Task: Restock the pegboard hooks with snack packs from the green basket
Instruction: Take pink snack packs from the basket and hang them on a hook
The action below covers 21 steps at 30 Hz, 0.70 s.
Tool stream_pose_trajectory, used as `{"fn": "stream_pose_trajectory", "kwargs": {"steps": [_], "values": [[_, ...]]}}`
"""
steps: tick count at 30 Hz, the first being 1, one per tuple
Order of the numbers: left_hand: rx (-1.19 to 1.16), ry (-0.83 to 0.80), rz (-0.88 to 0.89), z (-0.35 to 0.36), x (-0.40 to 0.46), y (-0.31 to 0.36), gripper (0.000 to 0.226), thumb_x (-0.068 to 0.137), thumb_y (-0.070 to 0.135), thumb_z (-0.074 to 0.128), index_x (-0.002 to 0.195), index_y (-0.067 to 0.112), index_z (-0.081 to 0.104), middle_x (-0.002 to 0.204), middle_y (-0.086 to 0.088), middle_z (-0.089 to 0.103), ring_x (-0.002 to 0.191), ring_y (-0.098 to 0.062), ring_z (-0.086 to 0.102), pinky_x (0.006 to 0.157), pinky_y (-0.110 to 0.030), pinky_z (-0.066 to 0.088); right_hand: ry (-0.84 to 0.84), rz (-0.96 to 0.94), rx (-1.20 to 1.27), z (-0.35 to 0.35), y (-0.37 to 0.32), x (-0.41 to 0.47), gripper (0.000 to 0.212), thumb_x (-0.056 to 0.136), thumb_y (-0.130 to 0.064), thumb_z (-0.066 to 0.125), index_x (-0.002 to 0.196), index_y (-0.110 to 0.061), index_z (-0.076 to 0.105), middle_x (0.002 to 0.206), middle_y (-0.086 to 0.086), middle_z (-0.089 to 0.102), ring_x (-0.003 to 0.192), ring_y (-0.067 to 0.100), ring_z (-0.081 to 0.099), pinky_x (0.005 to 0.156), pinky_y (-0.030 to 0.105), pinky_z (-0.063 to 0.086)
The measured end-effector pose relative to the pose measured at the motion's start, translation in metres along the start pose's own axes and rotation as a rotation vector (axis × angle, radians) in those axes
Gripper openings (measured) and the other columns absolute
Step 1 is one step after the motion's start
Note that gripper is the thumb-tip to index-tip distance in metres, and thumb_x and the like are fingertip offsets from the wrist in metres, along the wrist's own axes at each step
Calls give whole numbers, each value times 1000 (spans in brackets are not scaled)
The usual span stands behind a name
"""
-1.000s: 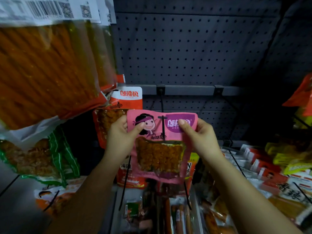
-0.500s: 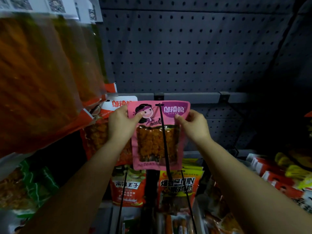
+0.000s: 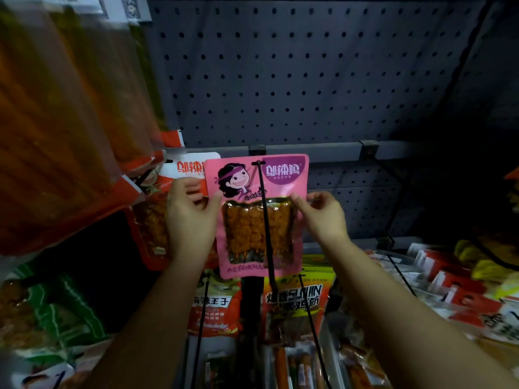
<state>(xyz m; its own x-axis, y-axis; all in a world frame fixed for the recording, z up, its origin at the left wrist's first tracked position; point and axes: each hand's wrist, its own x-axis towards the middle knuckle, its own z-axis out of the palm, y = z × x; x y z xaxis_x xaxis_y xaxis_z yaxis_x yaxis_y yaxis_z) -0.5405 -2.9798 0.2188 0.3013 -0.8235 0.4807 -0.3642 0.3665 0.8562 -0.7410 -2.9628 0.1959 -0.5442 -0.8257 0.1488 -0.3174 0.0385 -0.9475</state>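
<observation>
Pink snack pack (image 3: 257, 217) on black hook (image 3: 263, 209), between hands; left hand (image 3: 191, 217) and right hand (image 3: 323, 217) pinch its side edges.

Large orange snack bags (image 3: 64, 113) hang blurred at upper left. Red boxed packs (image 3: 449, 279) lie along the right shelf edge; sausage sticks (image 3: 292, 369) fill the bottom tray.

**Two bare forearms, nothing worn**

Both arms come into the frame from the bottom edge, one at lower left, one at lower right, and are uncovered along their whole visible length: no sleeve or cuff shows. The left hand (image 3: 191, 217) and the right hand (image 3: 323, 217), at mid-frame, are bare too, without gloves. Fingernails look short and plain.
</observation>
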Motion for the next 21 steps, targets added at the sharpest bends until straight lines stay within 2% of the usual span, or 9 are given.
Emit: {"fn": "stream_pose_trajectory", "kwargs": {"steps": [3,5,8,11,14,16,21], "values": [[-136,-72,10,-10,-32,4,22,83,7,68,97,15,54,97,-5,60,90,-15,59,76,-18,47,35,-14,71,-16,10,-21,23,84,-31,69,98,-16,57,74,-9,58,77,14,58,75,31,46],[-201,-201,36,-10,-63,9,19,85,2,64,88,19,55,84,1,60,80,-9,59,72,-15,46,33,-49,133,-32,16,-44,10,87,-20,67,90,-18,58,71,-9,57,68,8,55,70,26,44],[-231,-417,41,2,-115,21,26,85,1,64,80,26,58,71,11,61,67,6,58,65,-5,43,-25,-116,221,-70,32,-88,16,89,-10,63,80,-22,58,68,-5,58,63,6,53,66,23,44],[-229,-668,26,24,-173,33,27,84,11,66,79,36,60,72,19,64,66,7,58,60,-4,41,-28,-104,238,-126,65,-137,21,90,-5,60,78,-23,61,64,-11,61,60,0,54,62,16,44],[-230,-884,29,50,-242,47,15,78,37,62,84,49,58,81,23,64,72,3,61,64,-7,44,80,17,200,-197,118,-187,30,91,1,57,74,-23,65,66,-9,66,62,4,57,63,16,46],[-239,-1012,7,69,-295,51,14,74,44,58,86,49,57,84,23,64,76,3,62,67,-7,44,165,136,152,-246,161,-222,29,91,-1,58,73,-23,64,66,-7,66,62,6,58,64,20,48],[-197,-1262,-183,126,-442,12,19,80,17,65,82,35,60,78,14,67,74,6,62,68,-4,43,233,501,-27,-348,291,-304,27,90,-2,57,72,-23,62,64,-2,66,57,7,58,60,27,45]]}}
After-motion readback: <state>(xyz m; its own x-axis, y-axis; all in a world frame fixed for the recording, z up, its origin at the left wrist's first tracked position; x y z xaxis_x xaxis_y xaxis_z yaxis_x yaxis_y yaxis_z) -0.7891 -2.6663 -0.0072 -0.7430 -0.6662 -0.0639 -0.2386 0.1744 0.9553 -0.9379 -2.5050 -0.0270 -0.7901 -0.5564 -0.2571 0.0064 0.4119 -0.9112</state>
